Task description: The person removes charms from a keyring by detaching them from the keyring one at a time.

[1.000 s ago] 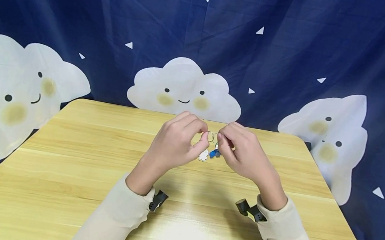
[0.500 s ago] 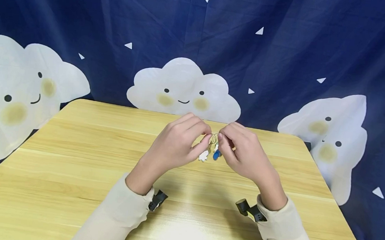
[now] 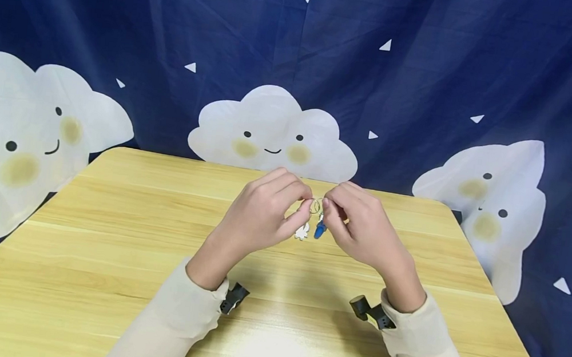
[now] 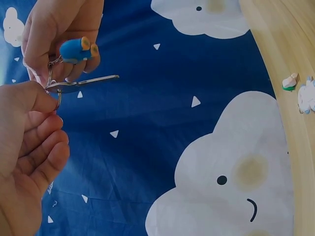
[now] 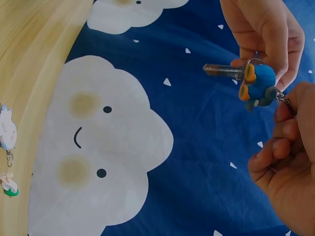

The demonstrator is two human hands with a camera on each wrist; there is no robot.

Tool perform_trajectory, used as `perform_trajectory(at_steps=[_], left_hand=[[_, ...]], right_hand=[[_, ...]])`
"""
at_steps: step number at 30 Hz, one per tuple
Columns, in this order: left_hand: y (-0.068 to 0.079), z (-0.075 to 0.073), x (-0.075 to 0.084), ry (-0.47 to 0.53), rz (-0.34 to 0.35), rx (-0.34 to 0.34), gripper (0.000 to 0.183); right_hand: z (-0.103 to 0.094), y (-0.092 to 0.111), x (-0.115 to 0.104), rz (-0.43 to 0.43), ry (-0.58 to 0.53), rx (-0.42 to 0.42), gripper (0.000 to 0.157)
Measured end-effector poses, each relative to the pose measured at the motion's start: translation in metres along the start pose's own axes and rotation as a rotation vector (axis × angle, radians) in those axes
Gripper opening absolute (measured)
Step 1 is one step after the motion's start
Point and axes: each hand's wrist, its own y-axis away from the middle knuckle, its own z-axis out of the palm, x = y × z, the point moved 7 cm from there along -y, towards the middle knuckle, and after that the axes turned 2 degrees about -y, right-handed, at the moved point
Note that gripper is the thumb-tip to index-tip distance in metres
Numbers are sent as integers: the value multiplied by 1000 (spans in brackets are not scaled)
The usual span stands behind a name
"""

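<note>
My left hand pinches a metal key ring between thumb and fingertips. From that ring a key sticks out. Facing it, my right hand pinches the ring end of a keychain, whose blue figure with orange feet hangs on a short chain. The two rings meet or overlap between my fingertips in the head view; whether they are linked is too small to tell. In the right wrist view the blue figure partly covers the key's head.
Below the hands, a white figure charm lies on the wooden table. A small charm with a green part lies near it. A dark blue curtain with printed clouds hangs behind the table's far edge.
My left hand has shifted slightly right, bringing the rings closer together. The blue figure has swung and turned to hang more upright. The right hand has barely moved.
</note>
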Motion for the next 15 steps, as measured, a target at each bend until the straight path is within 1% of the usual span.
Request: perform_trajectory(at_steps=[7,15], left_hand=[[0,-2,-1,1,-11,11,10],[2,2,-5,23,-41,-6,9]], right_hand=[[1,0,0,-7,0,5,22],[0,0,0,1,11,-7,22]])
